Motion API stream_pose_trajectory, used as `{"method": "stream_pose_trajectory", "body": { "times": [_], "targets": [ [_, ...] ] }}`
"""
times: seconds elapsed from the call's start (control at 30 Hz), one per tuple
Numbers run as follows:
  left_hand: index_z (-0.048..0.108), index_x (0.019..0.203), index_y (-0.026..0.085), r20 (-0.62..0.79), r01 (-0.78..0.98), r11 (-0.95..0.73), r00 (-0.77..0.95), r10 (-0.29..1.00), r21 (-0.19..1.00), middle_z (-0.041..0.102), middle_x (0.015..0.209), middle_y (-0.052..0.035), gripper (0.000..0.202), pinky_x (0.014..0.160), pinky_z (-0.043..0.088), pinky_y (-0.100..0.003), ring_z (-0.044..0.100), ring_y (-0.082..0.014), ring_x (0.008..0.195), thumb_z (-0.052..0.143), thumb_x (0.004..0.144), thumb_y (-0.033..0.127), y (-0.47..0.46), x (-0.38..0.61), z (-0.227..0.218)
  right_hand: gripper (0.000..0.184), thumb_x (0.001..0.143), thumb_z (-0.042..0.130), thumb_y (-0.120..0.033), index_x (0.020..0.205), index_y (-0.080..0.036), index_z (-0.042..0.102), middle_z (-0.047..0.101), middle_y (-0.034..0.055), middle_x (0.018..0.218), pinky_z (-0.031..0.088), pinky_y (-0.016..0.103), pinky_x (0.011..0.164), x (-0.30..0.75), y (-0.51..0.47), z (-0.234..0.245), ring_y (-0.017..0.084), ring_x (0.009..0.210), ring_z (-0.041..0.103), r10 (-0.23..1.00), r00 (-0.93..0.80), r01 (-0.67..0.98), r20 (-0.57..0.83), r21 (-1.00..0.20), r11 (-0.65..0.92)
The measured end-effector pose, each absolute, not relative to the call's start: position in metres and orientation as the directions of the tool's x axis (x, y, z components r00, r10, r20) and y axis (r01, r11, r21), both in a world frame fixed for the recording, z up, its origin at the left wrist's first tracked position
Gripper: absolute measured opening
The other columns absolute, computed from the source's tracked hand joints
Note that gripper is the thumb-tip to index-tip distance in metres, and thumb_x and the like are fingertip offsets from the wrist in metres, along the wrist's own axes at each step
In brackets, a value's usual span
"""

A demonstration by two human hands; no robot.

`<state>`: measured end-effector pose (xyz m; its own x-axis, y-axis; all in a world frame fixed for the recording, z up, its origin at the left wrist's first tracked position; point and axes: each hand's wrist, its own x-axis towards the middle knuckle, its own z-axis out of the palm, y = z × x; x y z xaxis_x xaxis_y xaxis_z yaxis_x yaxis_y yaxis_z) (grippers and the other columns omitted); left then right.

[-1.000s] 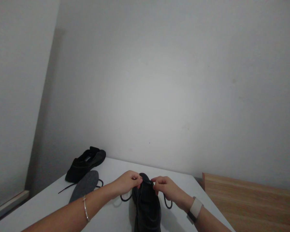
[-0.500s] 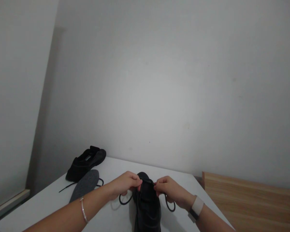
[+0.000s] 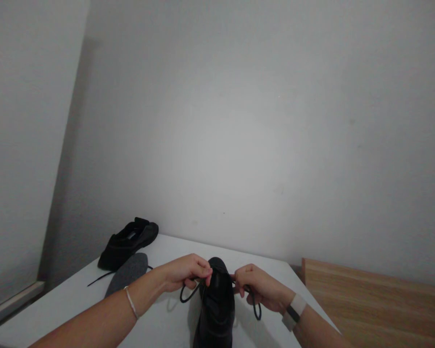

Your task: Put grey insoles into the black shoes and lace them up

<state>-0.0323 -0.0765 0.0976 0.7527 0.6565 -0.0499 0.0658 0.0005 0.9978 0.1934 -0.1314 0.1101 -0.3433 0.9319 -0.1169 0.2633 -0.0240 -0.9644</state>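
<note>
A black shoe (image 3: pixel 219 314) stands on the white table, toe pointing away from me. My left hand (image 3: pixel 194 272) is at the shoe's left side, its thumb and fingers pinched on a dark shoelace (image 3: pixel 189 296) that loops down beneath it. On the other side my right hand (image 3: pixel 253 284) is closed around the lace too, close against the shoe's upper. From its fingers another lace loop (image 3: pixel 256 311) hangs over the table. Exactly how the lace runs through the eyelets is hidden by my fingers.
A second black shoe (image 3: pixel 128 244) lies at the table's far left corner. Beside it is a grey insole (image 3: pixel 130 273), partly behind my left forearm, with a loose lace (image 3: pixel 100 279) near it. A wooden board (image 3: pixel 369 299) is at the right; a wall (image 3: pixel 239 145) rises behind the white table (image 3: pixel 166 328).
The shoe has tilted slightly, its heel end shifting left. My right fingers have turned a little at the shoe's side, and the right lace loop has swung slightly left.
</note>
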Motion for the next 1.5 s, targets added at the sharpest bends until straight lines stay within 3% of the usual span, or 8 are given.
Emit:
{"method": "stream_pose_trajectory", "body": {
  "times": [0.17,0.37,0.6,0.77,0.87,1.17,1.33,1.5],
  "targets": [
    [0.061,0.062,0.012,-0.053,0.064,0.004,0.779,0.625,0.998,0.045,0.06,0.0038,0.024,0.041,0.006,-0.022,0.025,-0.0057,0.049,0.072,0.057,0.033,-0.081,-0.034,0.101,0.008,0.056,0.05,-0.017,0.048,-0.016,0.05,0.045,-0.0038,0.053,0.015,0.015,0.034,0.194,-0.131,0.11,0.005,0.045,0.036,0.931,-0.346,0.276,-0.114,-0.961,-0.015],
    [0.063,0.068,0.015,-0.104,0.306,-0.181,0.722,0.684,0.935,0.053,0.065,0.0007,0.038,0.039,0.016,-0.02,0.036,-0.0086,0.053,0.066,0.066,0.052,-0.085,-0.039,0.115,0.015,0.068,0.055,-0.026,0.057,-0.016,0.055,0.057,-0.0005,0.065,0.01,0.017,0.033,0.193,-0.138,0.125,0.005,0.043,0.03,0.936,-0.326,0.443,-0.133,-0.896,0.027],
    [0.062,0.067,0.014,0.044,0.314,-0.351,0.687,0.725,0.882,0.038,0.05,0.0071,0.043,0.039,0.018,-0.021,0.028,-0.0067,0.043,0.062,0.069,0.057,-0.098,-0.032,0.157,0.024,0.077,0.06,-0.036,0.065,-0.016,0.068,0.063,0.0093,0.112,0.037,0.02,0.045,0.171,-0.149,0.161,0.014,0.072,0.055,0.869,-0.477,0.431,0.134,-0.826,0.364],
    [0.056,0.065,0.015,0.33,0.143,-0.465,0.529,0.782,0.874,0.045,0.055,0.0054,0.027,0.046,0.028,-0.02,0.037,-0.0083,0.05,0.057,0.073,0.041,-0.11,-0.011,0.17,0.022,0.08,0.061,-0.034,0.071,-0.016,0.071,0.065,0.0021,0.072,0.04,0.024,0.061,0.156,-0.147,0.163,0.012,0.066,0.052,0.793,-0.563,0.337,0.234,-0.811,0.478],
    [0.056,0.068,0.015,0.456,0.066,-0.547,0.476,0.752,0.834,0.049,0.062,0.0032,0.02,0.053,0.035,-0.021,0.044,-0.0107,0.058,0.049,0.075,0.032,-0.118,-0.004,0.18,0.025,0.082,0.059,-0.035,0.071,-0.015,0.07,0.065,0.003,0.072,0.039,0.025,0.064,0.157,-0.145,0.165,0.013,0.068,0.053,0.801,-0.515,0.294,0.306,-0.815,0.5],
    [0.063,0.079,0.017,0.549,0.202,-0.731,0.539,0.639,0.652,0.052,0.087,-0.0033,0.026,0.078,0.041,-0.028,0.051,-0.0173,0.086,0.039,0.085,0.027,-0.126,-0.004,0.192,0.029,0.082,0.056,-0.037,0.063,-0.016,0.061,0.054,-0.0025,0.054,0.033,0.023,0.05,0.17,-0.162,0.202,0.01,0.052,0.046,0.863,-0.317,0.653,0.393,-0.57,0.499],
    [0.059,0.083,0.016,0.513,0.08,-0.763,0.696,0.503,0.641,0.051,0.087,-0.0027,0.043,0.078,0.042,-0.028,0.049,-0.015,0.081,0.028,0.095,0.043,-0.134,-0.005,0.191,0.035,0.082,0.057,-0.045,0.062,-0.017,0.058,0.051,-0.0035,0.051,0.032,0.022,0.043,0.164,-0.18,0.216,0.009,0.044,0.042,0.874,-0.268,0.517,0.405,-0.705,0.485],
    [0.062,0.072,0.016,0.608,0.025,-0.852,0.69,0.393,0.522,0.047,0.091,-0.0038,0.045,0.088,0.041,-0.029,0.05,-0.0163,0.09,0.033,0.095,0.041,-0.143,-0.005,0.199,0.031,0.084,0.055,-0.047,0.078,-0.017,0.061,0.053,-0.0022,0.064,0.036,0.023,0.048,0.166,-0.168,0.208,0.009,0.051,0.045,0.844,-0.195,0.044,0.499,-0.856,0.516]
  ]
}}
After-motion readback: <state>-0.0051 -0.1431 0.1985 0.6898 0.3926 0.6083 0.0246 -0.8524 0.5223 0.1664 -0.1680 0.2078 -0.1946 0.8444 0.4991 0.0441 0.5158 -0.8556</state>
